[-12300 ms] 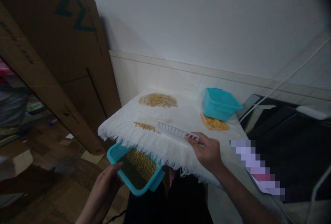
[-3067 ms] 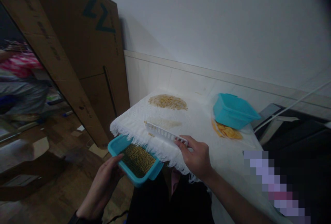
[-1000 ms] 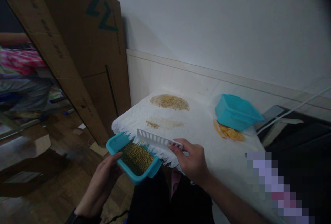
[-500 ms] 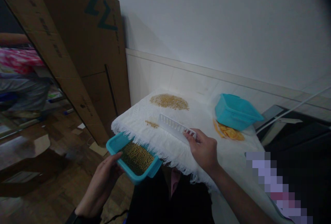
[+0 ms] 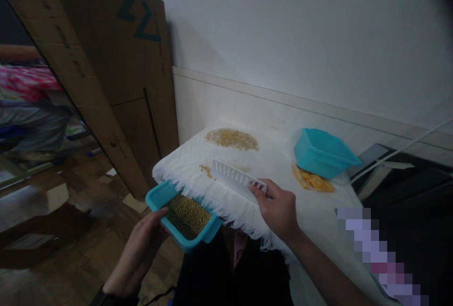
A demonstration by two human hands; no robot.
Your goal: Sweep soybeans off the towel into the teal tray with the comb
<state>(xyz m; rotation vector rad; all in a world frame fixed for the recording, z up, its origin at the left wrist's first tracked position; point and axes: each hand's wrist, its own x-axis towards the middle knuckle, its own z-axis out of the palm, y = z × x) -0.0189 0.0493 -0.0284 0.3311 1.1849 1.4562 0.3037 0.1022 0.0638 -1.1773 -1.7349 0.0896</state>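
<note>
My left hand holds a teal tray of yellowish beans just below the fringed front edge of a white cloth on a small table. My right hand grips one end of a white slotted plastic strip, which lies on the cloth. The strip's far end sits next to a small cluster of beans. A larger pile of beans lies farther back on the cloth.
A second teal tray stands at the back right, beside some orange-yellow pieces. A large cardboard box leans at the left. A white cable runs over dark objects at the right. Wooden floor lies below left.
My right hand swept the strip to the cloth's edge above the tray, then drew it back onto the cloth; it now sits close beside the small bean cluster. The left hand stays put.
</note>
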